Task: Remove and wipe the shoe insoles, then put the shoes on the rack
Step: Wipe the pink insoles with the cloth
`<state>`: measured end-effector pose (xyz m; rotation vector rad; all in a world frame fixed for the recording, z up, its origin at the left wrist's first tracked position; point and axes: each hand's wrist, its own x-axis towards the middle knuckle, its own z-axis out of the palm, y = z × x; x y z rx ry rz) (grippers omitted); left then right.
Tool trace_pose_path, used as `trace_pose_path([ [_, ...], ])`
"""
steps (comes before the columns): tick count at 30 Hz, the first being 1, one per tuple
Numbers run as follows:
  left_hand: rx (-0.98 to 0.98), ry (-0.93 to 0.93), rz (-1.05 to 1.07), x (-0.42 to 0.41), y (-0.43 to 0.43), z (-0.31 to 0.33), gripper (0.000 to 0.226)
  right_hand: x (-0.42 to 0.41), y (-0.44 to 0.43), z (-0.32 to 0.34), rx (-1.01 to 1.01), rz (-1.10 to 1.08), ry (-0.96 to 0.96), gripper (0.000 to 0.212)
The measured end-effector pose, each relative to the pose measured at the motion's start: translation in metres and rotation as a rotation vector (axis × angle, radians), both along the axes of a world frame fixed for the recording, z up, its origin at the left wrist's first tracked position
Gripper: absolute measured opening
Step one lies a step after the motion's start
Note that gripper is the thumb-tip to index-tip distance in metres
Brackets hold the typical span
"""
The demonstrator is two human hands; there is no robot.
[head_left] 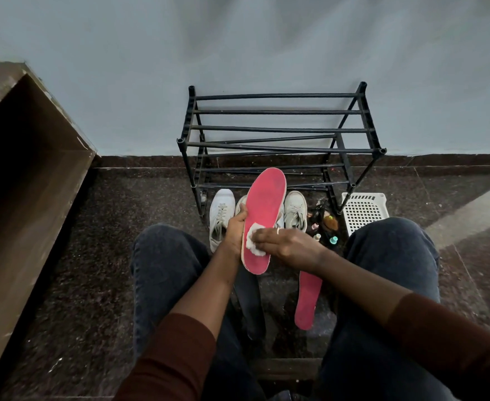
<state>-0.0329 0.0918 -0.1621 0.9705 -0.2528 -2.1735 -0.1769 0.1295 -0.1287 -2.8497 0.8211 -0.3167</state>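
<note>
Fingers of the left hand (236,227) curl round the left edge of a pink insole (264,209), thumb on its face, holding it up on a slant with the toe end pointing toward the black rack (278,137). Right hand (290,244) lies across the heel half of that insole, its fingers pressed together on a white wad of cloth (252,241) that sits flat against the pink face; a ring shows on one finger.

On the dark speckled floor (93,256) between the person's knees lie a second pink insole (307,302), to the right, and a dark insole (249,302) to its left, partly under the raised one. White sneakers stand in a row just before the rack: one (222,215) left of the held insole, one (296,209) right of it, and another mostly hidden behind the insole.

Right of the shoes sits a cluster of small bottles (325,227), too small to tell apart, and beside them a white perforated basket (364,211). A brown cardboard box (29,157) stands open at the left against the pale wall
</note>
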Motion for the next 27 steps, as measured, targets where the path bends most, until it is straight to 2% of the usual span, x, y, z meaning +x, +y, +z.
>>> trace_pose_path([
  [3,-0.002,0.004,-0.011,-0.002,0.002,0.001,0.073,-0.006,-0.028,0.008,-0.011,-0.129,0.094,0.026],
  [6,-0.046,-0.037,-0.073,0.001,0.004,0.006,0.069,-0.009,-0.053,0.017,-0.154,-0.311,0.091,0.035],
  [8,-0.07,-0.022,-0.108,0.003,0.004,0.01,0.077,-0.015,-0.068,0.014,-0.237,-0.411,0.176,0.039],
  [11,-0.082,-0.017,-0.126,0.005,0.003,0.009,0.082,-0.012,-0.078,0.012,-0.126,-0.535,0.162,0.041],
  [13,-0.06,-0.038,-0.115,0.004,0.004,0.006,0.077,-0.005,-0.074,0.01,-0.067,-0.55,0.134,0.042],
  [16,-0.02,-0.062,-0.019,0.002,0.003,0.004,0.059,0.005,-0.053,-0.002,0.024,-0.438,-0.008,0.037],
  [19,0.037,-0.002,0.041,0.001,-0.001,0.002,0.066,0.013,-0.019,-0.011,0.047,-0.319,-0.109,0.028],
  [22,0.055,-0.077,0.039,0.0,-0.003,-0.003,0.065,0.014,0.01,-0.01,0.089,-0.231,-0.245,0.028],
  [25,0.067,-0.046,0.04,0.0,0.0,-0.002,0.058,0.008,0.025,-0.011,0.085,-0.084,-0.236,0.028],
  [27,0.06,-0.043,0.009,0.0,0.002,0.003,0.061,0.002,0.025,-0.012,0.056,-0.002,-0.235,0.027],
])
